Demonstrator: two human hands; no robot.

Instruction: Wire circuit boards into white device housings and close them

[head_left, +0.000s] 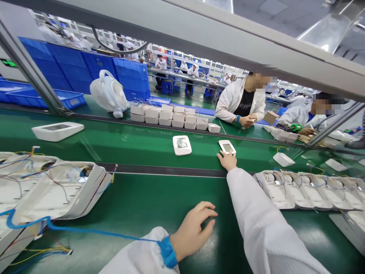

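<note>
My right hand (pixel 228 161) stretches far forward over the green belt. Its fingers are apart and touch the near end of a small white device with a grey display (pixel 227 147); the fingertips cover part of it. To its left lies a second white display device (pixel 182 145), face up, with buttons below the screen. My left hand (pixel 194 229) hovers over the near green worktop (pixel 137 198), fingers apart and slightly curled, with nothing in it. A blue wrist strap (pixel 167 252) with a cord circles my left wrist.
Open white housings with loose wires stand at the left (pixel 62 186) and right (pixel 308 188). Another white device (pixel 57 131) lies on the belt's left. Behind are stacked white casings (pixel 165 116), a fan (pixel 108 93) and blue crates (pixel 131 78). Two co-workers sit opposite; a metal beam (pixel 228 38) crosses overhead.
</note>
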